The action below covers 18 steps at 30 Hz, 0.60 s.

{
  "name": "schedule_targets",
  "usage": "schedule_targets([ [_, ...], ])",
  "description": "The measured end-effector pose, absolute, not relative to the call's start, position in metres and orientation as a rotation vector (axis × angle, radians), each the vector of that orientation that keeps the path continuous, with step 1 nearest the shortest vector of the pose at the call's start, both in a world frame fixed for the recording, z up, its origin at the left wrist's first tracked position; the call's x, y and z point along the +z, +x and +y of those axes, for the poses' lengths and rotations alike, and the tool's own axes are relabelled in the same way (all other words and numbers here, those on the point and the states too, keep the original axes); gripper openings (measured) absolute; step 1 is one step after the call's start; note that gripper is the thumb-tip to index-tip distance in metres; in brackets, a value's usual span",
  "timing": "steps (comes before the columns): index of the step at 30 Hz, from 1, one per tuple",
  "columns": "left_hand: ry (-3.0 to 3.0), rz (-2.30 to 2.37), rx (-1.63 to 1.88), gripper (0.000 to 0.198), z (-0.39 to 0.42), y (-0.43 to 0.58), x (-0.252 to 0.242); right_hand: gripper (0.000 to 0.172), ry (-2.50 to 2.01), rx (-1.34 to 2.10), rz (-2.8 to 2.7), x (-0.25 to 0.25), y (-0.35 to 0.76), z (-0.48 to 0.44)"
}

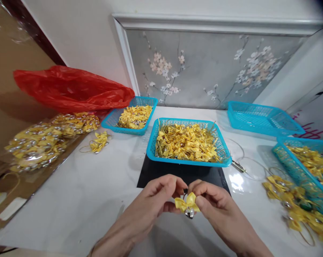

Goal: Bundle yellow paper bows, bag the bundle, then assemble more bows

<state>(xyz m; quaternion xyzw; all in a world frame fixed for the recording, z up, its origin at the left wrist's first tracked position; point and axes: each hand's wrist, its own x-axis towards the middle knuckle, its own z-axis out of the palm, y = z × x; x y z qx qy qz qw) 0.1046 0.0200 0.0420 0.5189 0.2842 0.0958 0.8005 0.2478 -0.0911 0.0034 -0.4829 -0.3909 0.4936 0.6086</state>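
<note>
1. Yellow, shiny ribbon forms the bow [191, 200], which is held just above the white table [110, 203], in front of the middle basket [189, 163], with its silver bell [189, 213] hanging at the bottom.
2. Both hands are close together on it: the left hand [157, 194] closes on the left loop, its fingertips partly hidden, while the right hand [217, 201] pinches the right loop between thumb and finger.
3. A small dark piece [185, 191] shows between the fingertips at the top; what it is, I cannot tell. Fingertip work there seems to be the step in hand.
4. Best let one hand steady the bow near its middle, so the other can work freely.
5. Pinch lightly: a hard squeeze could crease the ribbon loops.
6. Let the bell hang clear of the fingers, facing forward, so any twist shows at once.
</note>
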Motion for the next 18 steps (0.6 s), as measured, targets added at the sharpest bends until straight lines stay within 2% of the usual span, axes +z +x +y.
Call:
schedule_targets([
  [4,0.939,0.607,0.287,0.033,0.01,0.097,0.034,0.016,-1.066,1.118,-0.83,0.0,0.241,-0.09],
  [9,0.899,0.662,0.353,0.019,0.005,0.092,0.028,0.015,-1.093,1.087,-0.701,-0.006,0.229,-0.086],
  [13,0.935,0.715,0.397,0.02,0.007,0.088,0.028,0.016,-1.208,1.056,-0.776,-0.004,0.225,-0.082],
  [18,1.126,0.872,0.521,0.019,0.026,0.061,0.025,0.021,-1.469,0.797,-1.013,0.004,0.239,-0.09],
])
